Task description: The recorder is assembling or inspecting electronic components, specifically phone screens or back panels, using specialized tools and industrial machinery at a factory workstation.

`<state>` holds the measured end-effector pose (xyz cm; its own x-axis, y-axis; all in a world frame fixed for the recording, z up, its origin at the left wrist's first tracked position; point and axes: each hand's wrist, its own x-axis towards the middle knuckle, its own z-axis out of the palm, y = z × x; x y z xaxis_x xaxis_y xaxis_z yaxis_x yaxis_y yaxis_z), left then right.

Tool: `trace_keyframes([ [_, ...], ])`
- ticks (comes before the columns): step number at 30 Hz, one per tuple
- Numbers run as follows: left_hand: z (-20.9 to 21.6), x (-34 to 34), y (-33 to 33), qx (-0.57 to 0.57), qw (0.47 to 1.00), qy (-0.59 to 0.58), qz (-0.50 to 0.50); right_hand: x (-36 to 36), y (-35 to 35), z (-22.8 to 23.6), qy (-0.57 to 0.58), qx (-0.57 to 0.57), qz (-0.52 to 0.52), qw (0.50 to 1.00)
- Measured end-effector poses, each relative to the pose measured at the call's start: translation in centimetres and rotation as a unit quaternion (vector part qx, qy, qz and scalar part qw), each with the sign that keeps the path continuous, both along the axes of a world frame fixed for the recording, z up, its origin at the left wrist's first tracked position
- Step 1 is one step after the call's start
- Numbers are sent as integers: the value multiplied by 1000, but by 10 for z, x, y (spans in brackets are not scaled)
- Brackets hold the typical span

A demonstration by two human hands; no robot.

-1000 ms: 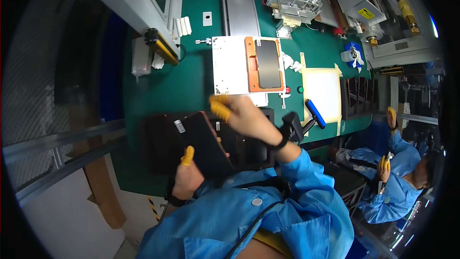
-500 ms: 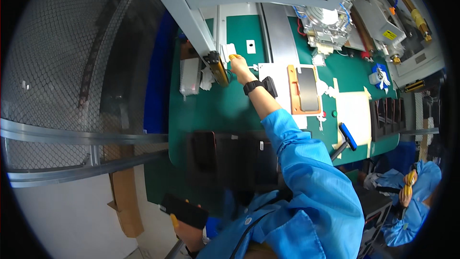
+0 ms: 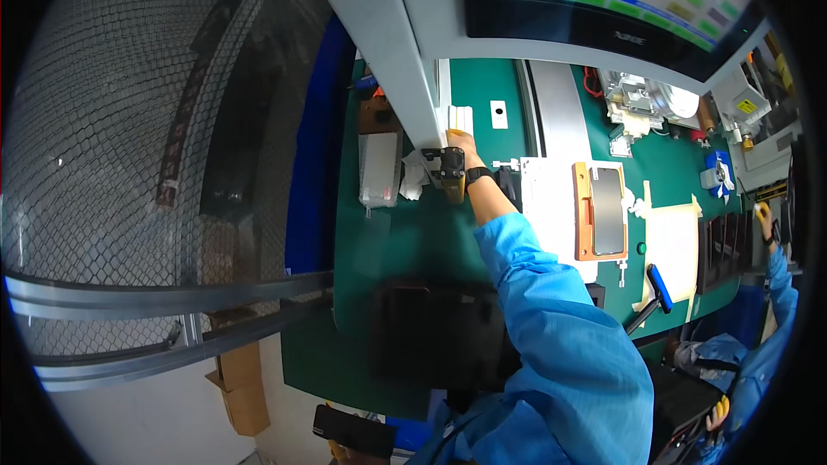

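Left of the orange fixture (image 3: 583, 222), our right grip (image 3: 462, 145) is at white strips (image 3: 461, 118), closure unclear; farther left, our left grip (image 3: 348, 456) clasps a dark panel (image 3: 354, 431), seemingly aside for room.

The head camera, a wide fisheye unit, views from the wearer's head above the near side of the green desk (image 3: 418, 250). It faces downward and forward across the desk. The right sleeve (image 3: 568, 336) enters at the lower edge, large and close; the right hand (image 3: 465, 148) lies farther off, left of the upper centre. The display (image 3: 620, 21) is near the lens and cut by the upper edge. The field is round; the metal rails (image 3: 172, 297) run to its left rim.
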<state>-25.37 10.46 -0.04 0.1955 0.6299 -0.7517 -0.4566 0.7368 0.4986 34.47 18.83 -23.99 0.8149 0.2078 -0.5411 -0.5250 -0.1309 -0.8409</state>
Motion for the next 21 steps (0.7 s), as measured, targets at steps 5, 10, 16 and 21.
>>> trace_keyframes([
  [5,-3,4,10,-16,1000,12,-8,-27,14,26,-84,-134,-12,987],
  [10,-1,6,13,-21,999,15,-26,-35,14,43,-90,-180,2,980],
  [16,3,7,15,-16,998,7,-59,-35,8,61,-79,-133,-122,980],
  [21,3,16,20,-5,993,-20,-118,-28,5,48,-143,-119,-136,973],
])
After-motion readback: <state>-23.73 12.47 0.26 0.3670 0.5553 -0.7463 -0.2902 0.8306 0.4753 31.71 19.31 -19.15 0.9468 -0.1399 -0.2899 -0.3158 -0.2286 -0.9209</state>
